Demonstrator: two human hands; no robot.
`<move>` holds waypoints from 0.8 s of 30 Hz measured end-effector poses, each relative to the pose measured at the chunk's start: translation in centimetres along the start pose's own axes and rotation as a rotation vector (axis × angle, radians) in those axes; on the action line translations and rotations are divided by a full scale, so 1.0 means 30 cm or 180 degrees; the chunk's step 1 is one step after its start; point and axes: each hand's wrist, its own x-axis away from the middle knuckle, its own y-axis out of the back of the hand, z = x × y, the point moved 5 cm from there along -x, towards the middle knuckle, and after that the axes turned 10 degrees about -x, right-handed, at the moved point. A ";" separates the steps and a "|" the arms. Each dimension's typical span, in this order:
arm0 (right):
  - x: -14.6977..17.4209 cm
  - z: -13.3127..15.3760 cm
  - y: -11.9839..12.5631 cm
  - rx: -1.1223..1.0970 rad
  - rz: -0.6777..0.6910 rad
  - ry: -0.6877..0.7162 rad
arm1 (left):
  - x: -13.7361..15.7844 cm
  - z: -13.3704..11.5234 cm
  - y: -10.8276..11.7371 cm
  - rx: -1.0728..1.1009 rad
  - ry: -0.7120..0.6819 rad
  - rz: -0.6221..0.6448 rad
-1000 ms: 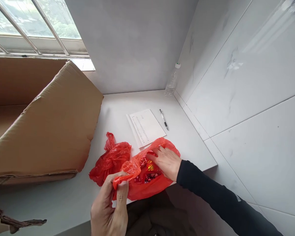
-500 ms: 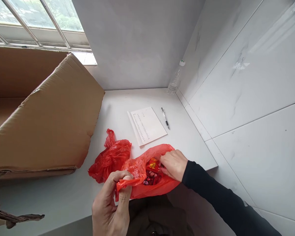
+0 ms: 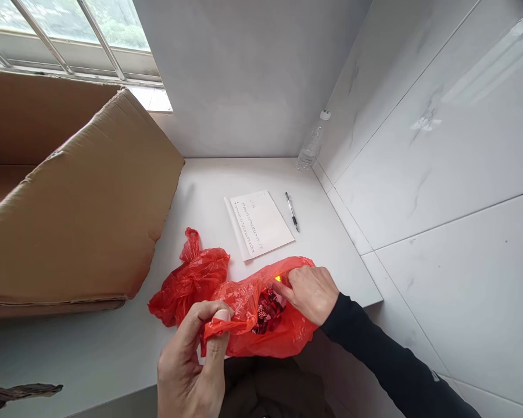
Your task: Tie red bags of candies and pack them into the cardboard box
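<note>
Where the white tabletop [image 3: 113,342] meets its near edge, a red plastic bag [image 3: 261,331] lies open, partly overhanging that edge. Left hand [image 3: 192,366]: grip closed, thumb and fingers pinching the bag's near rim and lifting it. Right hand [image 3: 309,293]: in a black sleeve [image 3: 392,366], fingers curled at the bag's far rim, fingertips in the mouth of the bag; whether that grip holds anything cannot be told. Contents: small wrapped pieces [image 3: 268,307], dark red with one yellow glint, seen through the opening. Second red bag [image 3: 187,281]: bunched and knotted at the top, just beside the first on its left, touching it. Sheet of printed paper [image 3: 259,223]: flat, near the middle of the tabletop, just beyond the bags. Pen [image 3: 292,212]: just right of the paper, apart from it. Clear plastic bottle [image 3: 311,145]: upright in the far right corner against the tiled wall. Cardboard box [image 3: 78,203]: large, tilted flap, filling the left side of the tabletop below the window.
</note>
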 end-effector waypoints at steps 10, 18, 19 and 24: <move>0.077 0.023 -0.049 0.0234 0.0303 0.0986 | -0.014 0.001 0.007 0.0055 -0.0036 0.0013; 0.089 0.019 -0.054 0.0320 0.0365 0.0750 | -0.002 0.017 0.012 0.0064 0.0104 0.0075; 0.089 0.016 -0.052 0.0321 0.0328 0.0690 | -0.001 0.018 0.012 0.0067 0.0102 0.0082; 0.059 -0.033 -0.060 0.0345 0.0088 0.0036 | 0.003 0.014 0.005 0.0098 0.0082 0.0064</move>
